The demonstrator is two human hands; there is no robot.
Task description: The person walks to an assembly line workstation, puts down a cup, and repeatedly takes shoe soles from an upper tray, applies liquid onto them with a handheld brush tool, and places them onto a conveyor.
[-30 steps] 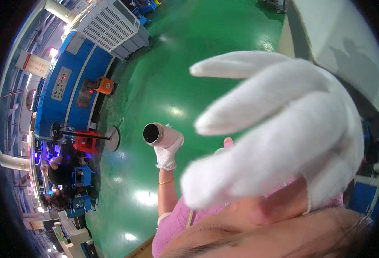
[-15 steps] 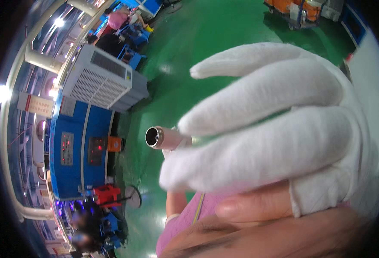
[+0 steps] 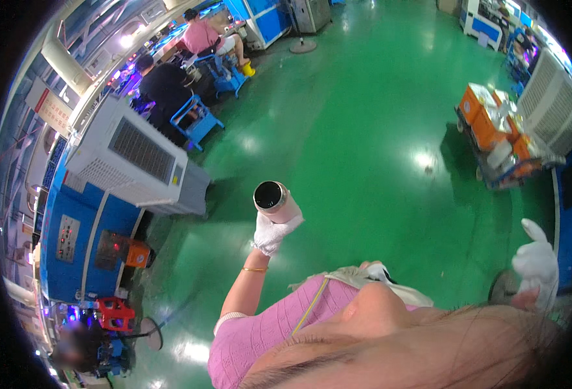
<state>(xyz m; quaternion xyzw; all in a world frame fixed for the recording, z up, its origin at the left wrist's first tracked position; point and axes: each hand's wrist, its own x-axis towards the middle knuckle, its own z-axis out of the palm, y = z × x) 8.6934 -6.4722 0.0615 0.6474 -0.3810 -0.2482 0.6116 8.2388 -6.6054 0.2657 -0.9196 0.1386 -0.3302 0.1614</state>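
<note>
In front of my body, my white-gloved left hand is wrapped round a pale flask body. Its metal-rimmed mouth is uncapped and tilts up toward me, and the inside looks dark. The fingers on its far side are hidden. Well out to the right is my right hand, also in a white glove, with bare skin showing at one digit. Nothing shows in it, and at least one finger stands apart from the rest. It is not touching the flask body.
A grey air cooler and a blue machine cabinet stand left. People sit on blue chairs along the far-left benches. At right is a trolley with orange crates. A red stool stands lower left on the green floor.
My right hand has moved from close before the view out to the far right. The view has shifted, bringing the trolley and far benches in. The flask body stays in my left hand.
</note>
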